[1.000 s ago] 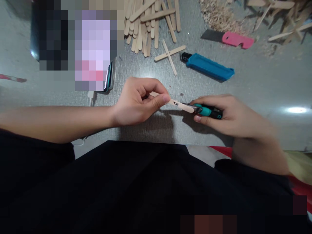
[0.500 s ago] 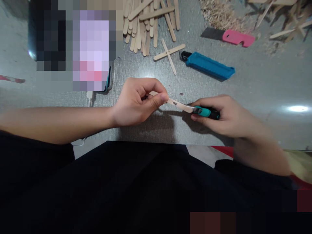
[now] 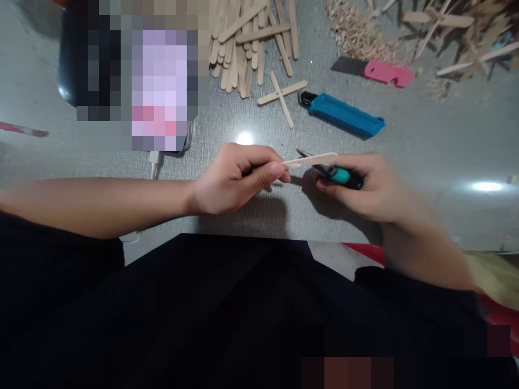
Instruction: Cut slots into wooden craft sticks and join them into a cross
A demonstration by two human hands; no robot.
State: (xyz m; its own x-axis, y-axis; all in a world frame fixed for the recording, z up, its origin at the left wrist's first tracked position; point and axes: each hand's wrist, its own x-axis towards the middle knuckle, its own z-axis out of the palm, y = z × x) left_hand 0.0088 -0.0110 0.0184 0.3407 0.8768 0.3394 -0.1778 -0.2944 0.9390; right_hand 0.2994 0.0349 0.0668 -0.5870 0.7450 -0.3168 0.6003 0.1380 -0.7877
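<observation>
Between its thumb and fingers, my left hand (image 3: 243, 178) pinches a wooden craft stick (image 3: 318, 159), whose rounded free end points right. A small rough or split spot shows on the stick near my fingertips. Wrapped around teal-and-black handles, my right hand (image 3: 365, 186) holds what look like pliers (image 3: 338, 175). Their pointed metal jaws extend up and left behind the stick; whether they touch it I cannot tell. Beyond the hands, two craft sticks form a cross (image 3: 279, 93) on the table.
A blue box cutter (image 3: 346, 114) and a pink-handled blade (image 3: 389, 73) lie beyond my right hand. A pile of craft sticks (image 3: 253, 43), wood shavings (image 3: 360, 35) and more crossed sticks (image 3: 440, 20) lie farther back. A phone (image 3: 164, 92) with a white cable (image 3: 154, 159) is at left.
The stick's free end has swung upward, apart from the jaw pivot. The tool's jaws now angle up-left behind it. My left hand has shifted slightly right and down.
</observation>
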